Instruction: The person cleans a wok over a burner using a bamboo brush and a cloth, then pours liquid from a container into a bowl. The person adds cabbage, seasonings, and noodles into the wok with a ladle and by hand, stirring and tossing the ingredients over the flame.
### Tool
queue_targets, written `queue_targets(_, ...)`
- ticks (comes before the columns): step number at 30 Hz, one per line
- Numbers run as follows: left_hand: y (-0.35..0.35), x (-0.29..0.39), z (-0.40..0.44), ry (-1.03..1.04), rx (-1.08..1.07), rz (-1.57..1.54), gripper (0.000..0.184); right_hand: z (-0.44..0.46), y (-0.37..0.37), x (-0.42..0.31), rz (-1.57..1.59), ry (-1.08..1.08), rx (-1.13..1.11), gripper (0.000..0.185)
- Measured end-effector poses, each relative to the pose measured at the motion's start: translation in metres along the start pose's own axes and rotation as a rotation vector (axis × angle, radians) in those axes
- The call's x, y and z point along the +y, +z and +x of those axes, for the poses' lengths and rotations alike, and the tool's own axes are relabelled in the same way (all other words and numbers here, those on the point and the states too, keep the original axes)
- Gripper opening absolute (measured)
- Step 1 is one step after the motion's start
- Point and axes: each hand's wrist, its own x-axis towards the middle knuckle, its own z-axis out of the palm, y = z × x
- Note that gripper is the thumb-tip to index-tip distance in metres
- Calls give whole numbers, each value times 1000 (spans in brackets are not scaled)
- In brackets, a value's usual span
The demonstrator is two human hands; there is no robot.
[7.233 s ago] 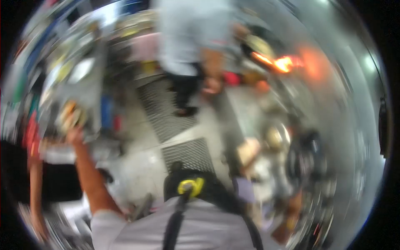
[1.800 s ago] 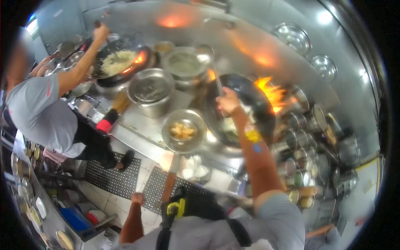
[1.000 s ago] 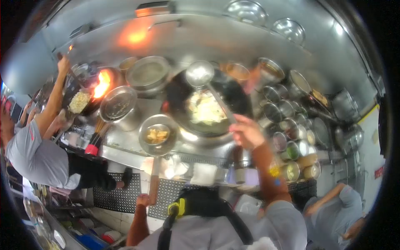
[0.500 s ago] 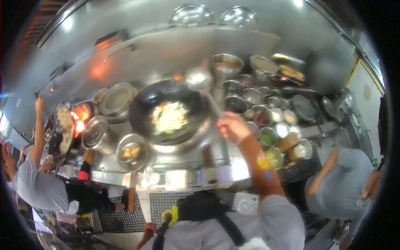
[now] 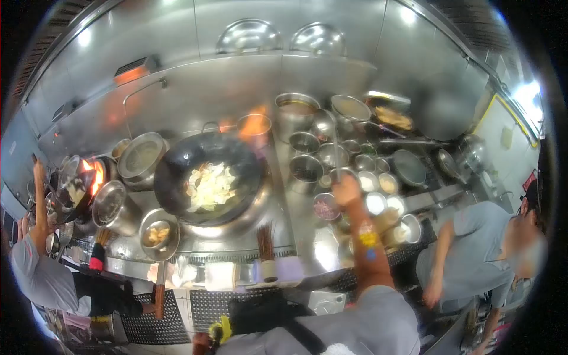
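Observation:
My right hand is closed around the handle of a steel ladle. The ladle's bowl is over the seasoning containers, close to a steel pot of brown liquid; whether it touches anything cannot be made out. Left of that hand sits a large black wok holding pale chopped food, perhaps cabbage. At the bottom edge, low beside my body, part of my left hand shows, its fingers mostly hidden. Flames rise behind the wok.
A strainer with yellowish pieces rests on a pot at the counter's front, its wooden handle jutting out. A bamboo brush stands nearby. One co-worker works at a flaming wok on the left; another person stands at right.
My right hand has carried the ladle from the wok's right rim rightward over the containers. The view has shifted right. At left, the co-worker's tossed food has dropped back down.

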Motion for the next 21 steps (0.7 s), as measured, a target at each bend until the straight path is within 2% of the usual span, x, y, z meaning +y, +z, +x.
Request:
queue_targets(4, -1, 8, -15, -24, -18, -7, 25, 80, 19, 59, -190, 70, -180, 30)
queue_targets(7, -1, 8, -22, -48, -25, -8, 24, 118, 25, 72, -187, 99, -83, 27)
queue_targets(10, -1, 11, -27, -67, -23, -19, 23, 136, 9, 50, -181, 174, -273, 20)
queue_targets(13, 2, 17, -32, -71, -18, -37, 23, 165, 26, 67, -551, -112, -449, 14)
queue_targets(16, 4, 24, -35, -75, -13, -53, 22, 195, 34, 97, -667, -428, -589, 10)
queue_targets(19, 9, 27, -37, -70, -10, -66, 22, 157, 4, 67, 938, 602, -328, 10)
queue_targets(21, 11, 27, -36, -64, -10, -65, 21, 146, -5, 61, 1088, 704, -315, 9)
